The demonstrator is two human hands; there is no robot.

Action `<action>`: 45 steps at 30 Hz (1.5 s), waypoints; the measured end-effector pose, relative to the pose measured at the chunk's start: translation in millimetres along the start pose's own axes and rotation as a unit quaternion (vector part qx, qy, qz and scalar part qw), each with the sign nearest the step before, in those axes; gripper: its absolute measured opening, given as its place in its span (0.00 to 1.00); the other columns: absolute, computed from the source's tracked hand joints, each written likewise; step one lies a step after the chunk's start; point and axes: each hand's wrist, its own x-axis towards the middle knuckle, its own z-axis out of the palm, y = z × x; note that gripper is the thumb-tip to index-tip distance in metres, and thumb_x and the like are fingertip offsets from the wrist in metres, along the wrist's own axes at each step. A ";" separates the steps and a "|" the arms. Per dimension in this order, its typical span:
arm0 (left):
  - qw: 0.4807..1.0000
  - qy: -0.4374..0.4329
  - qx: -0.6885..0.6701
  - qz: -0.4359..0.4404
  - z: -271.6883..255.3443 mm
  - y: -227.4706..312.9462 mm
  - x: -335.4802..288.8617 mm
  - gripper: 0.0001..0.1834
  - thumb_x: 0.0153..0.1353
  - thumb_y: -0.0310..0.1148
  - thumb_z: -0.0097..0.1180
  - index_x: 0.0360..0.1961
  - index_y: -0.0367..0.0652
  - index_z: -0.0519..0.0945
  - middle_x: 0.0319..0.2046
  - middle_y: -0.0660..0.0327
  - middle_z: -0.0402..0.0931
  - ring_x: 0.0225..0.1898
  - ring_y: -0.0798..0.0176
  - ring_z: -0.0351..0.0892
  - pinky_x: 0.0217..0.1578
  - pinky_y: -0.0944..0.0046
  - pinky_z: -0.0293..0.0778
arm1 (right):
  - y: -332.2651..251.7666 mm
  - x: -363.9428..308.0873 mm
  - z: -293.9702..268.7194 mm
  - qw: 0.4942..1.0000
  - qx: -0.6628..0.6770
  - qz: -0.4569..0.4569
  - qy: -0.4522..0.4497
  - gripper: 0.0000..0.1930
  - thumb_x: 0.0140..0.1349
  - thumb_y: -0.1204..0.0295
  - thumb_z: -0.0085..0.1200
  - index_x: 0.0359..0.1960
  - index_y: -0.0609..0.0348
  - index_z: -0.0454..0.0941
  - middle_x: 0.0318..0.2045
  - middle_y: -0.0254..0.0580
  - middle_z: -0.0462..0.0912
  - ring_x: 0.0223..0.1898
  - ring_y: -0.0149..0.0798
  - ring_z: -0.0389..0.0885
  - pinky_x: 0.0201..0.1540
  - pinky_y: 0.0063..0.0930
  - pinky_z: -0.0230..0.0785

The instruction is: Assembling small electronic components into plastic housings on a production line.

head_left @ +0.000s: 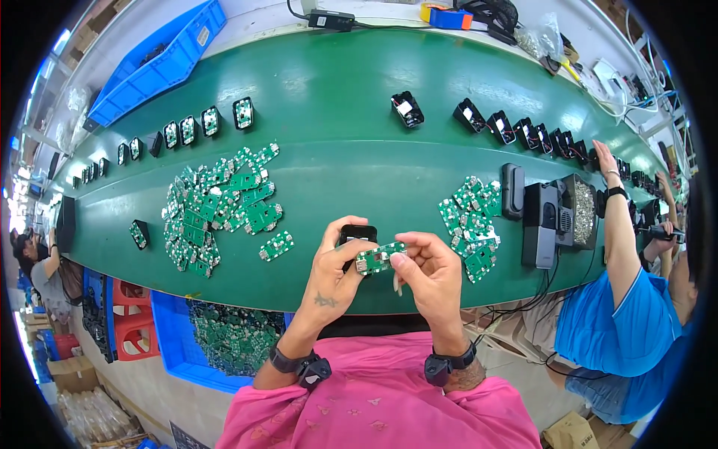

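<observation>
1. Two bare hands meet above the near edge of the green bench [336,179].
2. Left hand [333,271]: fingers curled around a small black case [359,232].
3. Right hand [432,275]: thumb and fingers pinch the right end of a green circuit board [374,259]. Board overlaps the case's lower part in my view; cannot tell whether they touch.
4. Larger board pile [196,224] on the person's left, smaller pile [467,221] right.
5. Co-worker's arm [621,239] reaches over the bench, far right.

The glossy green tabletop [336,168] carries a large left heap of printed circuit boards [224,202], a smaller right heap of printed circuit boards [475,213], one loose circuit board [277,245], rows of black plastic housings [419,117] and a grey-black boxy device [540,224].
</observation>
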 end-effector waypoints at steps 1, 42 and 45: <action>1.000 -0.009 0.004 -0.004 -0.4 -0.2 0.1 0.14 0.55 0.19 0.58 0.44 0.41 0.83 0.56 0.50 0.70 0.51 0.51 0.77 0.48 0.57 0.75 | 1.8 0.1 0.4 1.000 0.001 -0.002 0.003 0.14 0.63 0.83 0.58 0.50 0.68 0.75 0.30 0.37 0.80 0.25 0.23 0.76 0.24 0.17 0.69; 0.992 0.076 -0.091 -0.041 11.7 34.6 1.3 0.31 0.64 0.16 0.52 0.70 0.41 0.67 0.50 0.52 0.79 0.48 0.67 0.79 0.46 0.67 0.78 | -20.8 10.4 3.5 0.873 -0.398 -0.276 -0.059 0.04 0.60 0.78 0.60 0.33 0.63 0.78 0.27 0.46 0.78 0.30 0.50 0.77 0.33 0.40 0.70; 0.995 0.048 -0.076 -0.042 5.7 40.1 0.9 0.32 0.64 0.16 0.52 0.70 0.42 0.67 0.51 0.52 0.79 0.47 0.65 0.80 0.46 0.66 0.78 | -30.4 12.1 0.3 0.865 -0.409 -0.271 -0.103 0.04 0.59 0.79 0.59 0.32 0.64 0.76 0.26 0.47 0.78 0.28 0.51 0.78 0.32 0.42 0.71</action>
